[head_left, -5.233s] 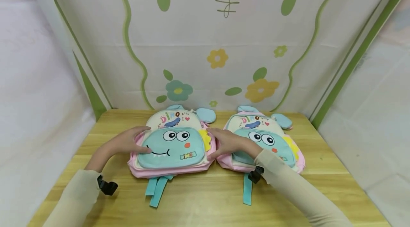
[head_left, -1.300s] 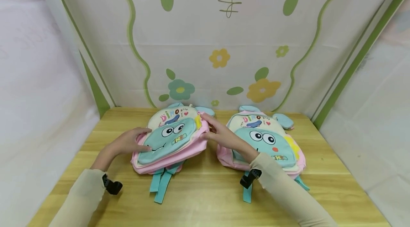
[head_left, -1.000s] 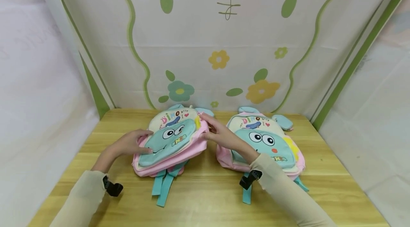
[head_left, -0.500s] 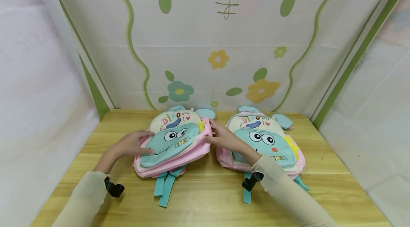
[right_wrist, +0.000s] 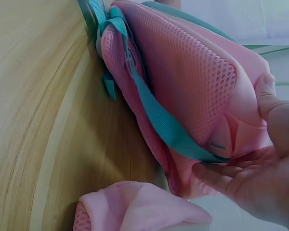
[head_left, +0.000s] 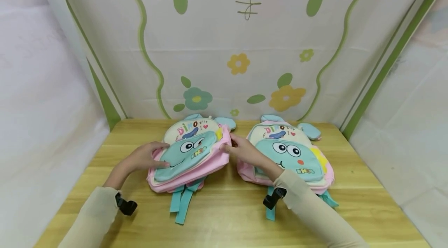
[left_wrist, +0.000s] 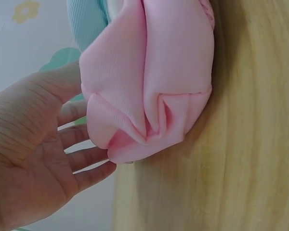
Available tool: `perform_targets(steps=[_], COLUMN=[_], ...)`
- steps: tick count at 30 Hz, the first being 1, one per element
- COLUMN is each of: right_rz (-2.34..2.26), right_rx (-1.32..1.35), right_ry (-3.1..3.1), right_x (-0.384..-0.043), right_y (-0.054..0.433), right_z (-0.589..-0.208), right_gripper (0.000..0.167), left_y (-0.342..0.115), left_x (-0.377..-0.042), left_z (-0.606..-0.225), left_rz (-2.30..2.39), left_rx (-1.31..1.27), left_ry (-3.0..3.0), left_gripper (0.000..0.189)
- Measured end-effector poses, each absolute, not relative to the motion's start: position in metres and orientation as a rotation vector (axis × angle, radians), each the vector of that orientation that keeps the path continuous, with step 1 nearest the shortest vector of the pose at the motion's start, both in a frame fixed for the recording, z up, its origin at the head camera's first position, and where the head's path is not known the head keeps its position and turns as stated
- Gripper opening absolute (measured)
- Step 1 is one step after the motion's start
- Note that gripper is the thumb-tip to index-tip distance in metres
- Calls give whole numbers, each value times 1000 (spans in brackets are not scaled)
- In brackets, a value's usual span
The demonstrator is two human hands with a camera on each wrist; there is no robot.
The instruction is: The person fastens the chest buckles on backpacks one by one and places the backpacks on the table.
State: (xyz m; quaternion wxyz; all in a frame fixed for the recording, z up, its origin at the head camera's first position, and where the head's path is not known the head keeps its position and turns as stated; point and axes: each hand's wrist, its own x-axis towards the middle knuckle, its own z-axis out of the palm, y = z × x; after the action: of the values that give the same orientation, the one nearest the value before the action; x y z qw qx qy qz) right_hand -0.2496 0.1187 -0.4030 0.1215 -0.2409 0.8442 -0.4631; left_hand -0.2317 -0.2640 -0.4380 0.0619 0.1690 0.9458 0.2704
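Note:
The left-hand backpack (head_left: pixel 189 156), pink with a teal dinosaur-face pocket, lies tilted with its right side raised off the wooden table. My left hand (head_left: pixel 145 157) rests on its left edge, thumb on the front pocket. In the left wrist view, the fairly straight fingers (left_wrist: pixel 89 156) of that hand touch the pink fabric. My right hand (head_left: pixel 247 150) grips the raised right side between thumb and fingers. The right wrist view shows the bag's pink mesh (right_wrist: pixel 183 72) and a teal strap (right_wrist: pixel 159 130) next to those fingers. Fingertips of both hands are partly hidden.
A matching backpack (head_left: pixel 290 154) lies flat on the right, partly beneath my right forearm. Teal strap ends (head_left: pixel 182 207) hang toward the front of the table (head_left: pixel 224 224). A flower-printed cloth (head_left: pixel 210 38) stands behind the table, with white cloth on both sides.
The left-hand backpack lay flat several seconds ago; its right side is now lifted and tilted in my right hand. Over the last second it has shifted slightly right, while my left hand stays on it.

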Motion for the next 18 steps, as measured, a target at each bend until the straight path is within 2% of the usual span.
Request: perform_targets(steps=[2,12,18], right_rz=[-1402,-1613,-1696], right_rx=[-740,-815,-828], right_ry=[2434,2287,2213], right_x=[-250,-249,-248], right_y=[118,109,104], right_z=[-401,-394,-388], right_gripper=[67,69,77], left_y=[-264,-265,-263], left_x=[-233,-234,-232], left_z=[-439,-441,-442], left_rz=[834,896,909], left_rx=[498,450,480], left_ry=[2854,2827,2827], left_gripper=[84,85,82])
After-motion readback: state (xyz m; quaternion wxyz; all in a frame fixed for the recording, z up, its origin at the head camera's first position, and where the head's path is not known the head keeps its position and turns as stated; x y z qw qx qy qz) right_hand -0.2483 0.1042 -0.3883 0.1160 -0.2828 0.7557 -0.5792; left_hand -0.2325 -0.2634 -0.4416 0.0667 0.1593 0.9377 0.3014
